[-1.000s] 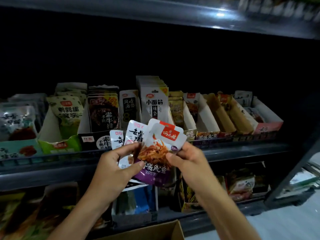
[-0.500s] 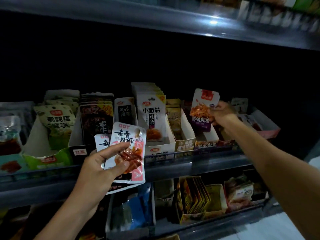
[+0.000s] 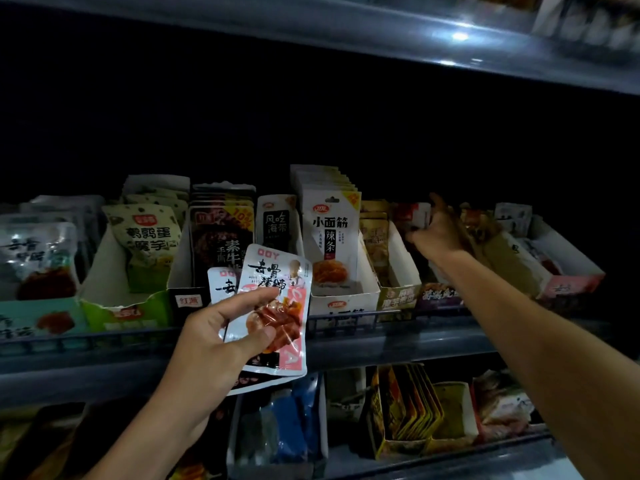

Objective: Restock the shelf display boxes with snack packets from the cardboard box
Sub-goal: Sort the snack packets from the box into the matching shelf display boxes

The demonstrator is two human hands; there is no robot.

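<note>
My left hand (image 3: 221, 344) holds a small stack of white and pink snack packets (image 3: 277, 296) in front of the shelf edge, thumb across the top one. My right hand (image 3: 438, 233) reaches into a display box (image 3: 440, 296) on the middle shelf, index finger pointing up. A red-topped packet (image 3: 412, 216) stands in that box at my right thumb. Whether the fingers still pinch it is hidden by the back of the hand. The cardboard box is out of view.
A row of display boxes lines the middle shelf (image 3: 398, 341): a white box of spicy strips (image 3: 343, 299), a green box (image 3: 121, 306), a pink box (image 3: 571, 282) at far right. The lower shelf holds more boxes, one with yellow packets (image 3: 405, 410). The upper shelf (image 3: 346, 32) hangs overhead.
A second ago both hands held the packets together. My right hand took the red-topped, purple-bottomed packet, carried it right and lowered it into the display box. My left hand stayed with its stack.
</note>
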